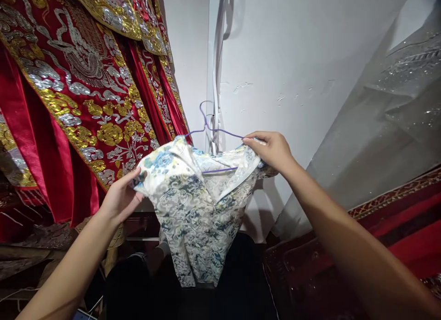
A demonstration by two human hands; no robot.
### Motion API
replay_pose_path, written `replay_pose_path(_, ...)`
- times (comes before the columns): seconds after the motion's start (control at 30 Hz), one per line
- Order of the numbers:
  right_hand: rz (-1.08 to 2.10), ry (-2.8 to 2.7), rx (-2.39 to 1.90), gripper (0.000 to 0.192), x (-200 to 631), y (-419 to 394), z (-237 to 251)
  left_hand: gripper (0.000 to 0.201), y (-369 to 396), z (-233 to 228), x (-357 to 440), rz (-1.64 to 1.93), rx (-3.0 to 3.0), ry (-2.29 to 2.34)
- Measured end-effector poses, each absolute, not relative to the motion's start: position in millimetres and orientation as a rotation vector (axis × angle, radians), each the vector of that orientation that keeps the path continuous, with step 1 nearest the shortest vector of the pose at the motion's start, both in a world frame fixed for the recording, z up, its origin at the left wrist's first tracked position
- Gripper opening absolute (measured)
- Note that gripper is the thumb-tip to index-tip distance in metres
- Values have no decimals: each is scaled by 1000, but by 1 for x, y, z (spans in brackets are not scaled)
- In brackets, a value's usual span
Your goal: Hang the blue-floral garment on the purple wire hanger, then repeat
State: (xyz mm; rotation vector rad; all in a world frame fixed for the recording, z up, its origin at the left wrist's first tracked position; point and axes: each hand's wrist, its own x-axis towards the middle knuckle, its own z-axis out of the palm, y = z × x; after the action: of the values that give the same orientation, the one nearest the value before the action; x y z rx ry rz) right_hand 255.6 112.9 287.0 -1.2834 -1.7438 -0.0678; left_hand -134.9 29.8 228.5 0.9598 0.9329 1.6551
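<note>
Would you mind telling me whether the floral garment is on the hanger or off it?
On it. The purple wire hanger runs through the floral garment at the shoulders, which the left hand and right hand grip.

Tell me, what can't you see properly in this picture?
- Head view: most of the purple hanger is hidden inside the flowery dress.
- Right hand: its fingertips are tucked into the collar.
- Left hand: its palm is hidden.
- Red embroidered robe: cut off by the edges.

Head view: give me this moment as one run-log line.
left hand: grips shoulder of floral garment | right hand: pinches its other shoulder | garment: on purple hanger | left side: red embroidered robe
</note>
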Motion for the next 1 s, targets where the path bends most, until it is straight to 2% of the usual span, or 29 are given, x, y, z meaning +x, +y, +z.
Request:
replay_pose_path(0.2, -12, -1660, -1284, 32, 271, 89, 241, 26, 23, 195, -112, 1508, 808, 873)
replay_pose_path(0.33, -115, -1592, -1198, 40, 253, 74, 204, 41, 12, 137, -80, 1343, 1011, 1065)
replay_pose_path(0.4, -66, -1550, -1100, 43, 231, 74, 194, 45, 4, 105, -57, 1260, 1139, 1104)
replay_pose_path(0.57, 454, -1545, -913, 49, 169, 60, 188, 49, -7, 40, -18, 1413, 1032, 1300)
replay_pose_path(0.67, 777, -1459, -802, 47, 147, 35, 159, 53, -10, 18, -16, 1511, 838, 1298)
replay_pose_path(0.77, 831, -1009, -958, 34, 135, 9, 96, 53, -14, 8, -19, 1547, 689, 1339)
replay_pose_path(0.8, 907, -867, -1031, 35, 132, 2, 74, 52, -16, 8, -19, 1542, 692, 1338)
replay_pose_path(0.9, 1215, -866, -1090, 54, 126, -7, 28, 47, -24, 14, -18, 1482, 784, 1302)
replay_pose_path(1.0, 1508, -945, -1007, 62, 129, 0, 24, 50, -34, 23, -18, 1399, 840, 1263)
